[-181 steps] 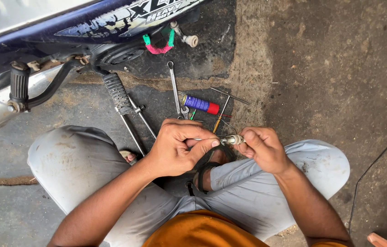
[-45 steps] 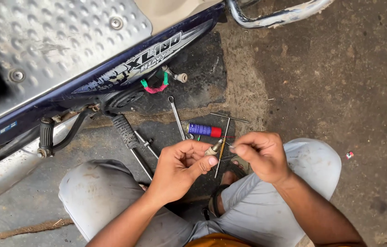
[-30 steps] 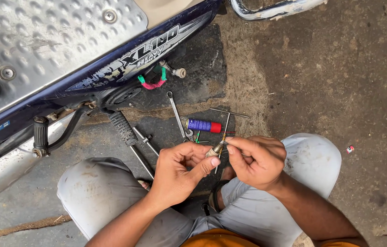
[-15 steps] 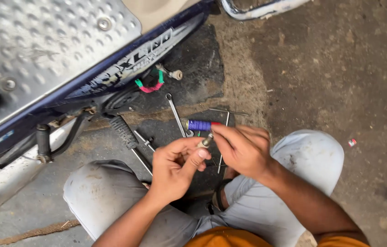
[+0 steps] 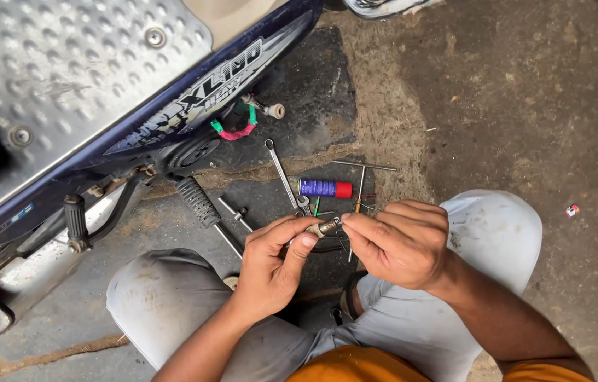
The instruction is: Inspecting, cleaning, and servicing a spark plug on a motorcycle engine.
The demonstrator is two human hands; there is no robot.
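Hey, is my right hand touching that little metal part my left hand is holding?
Touching. The head view shows the right hand fingertips pinching one end of the small metal part, while the left hand grips the other end.

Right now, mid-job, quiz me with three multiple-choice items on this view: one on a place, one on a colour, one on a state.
1. Where does the long silver spanner lie?
A. on the dark ground mat beside the scooter
B. on the person's knee
C. on the scooter's footboard

2. What colour is the cap of the small blue cylinder?
A. green
B. red
C. yellow

3. How is the small metal fitting held?
A. lying loose on the ground
B. in one hand only
C. pinched between the left hand and the right hand

Answers: 1 A, it lies flat on the mat; 2 B, its right end is red; 3 C, both hands' fingertips meet on it.
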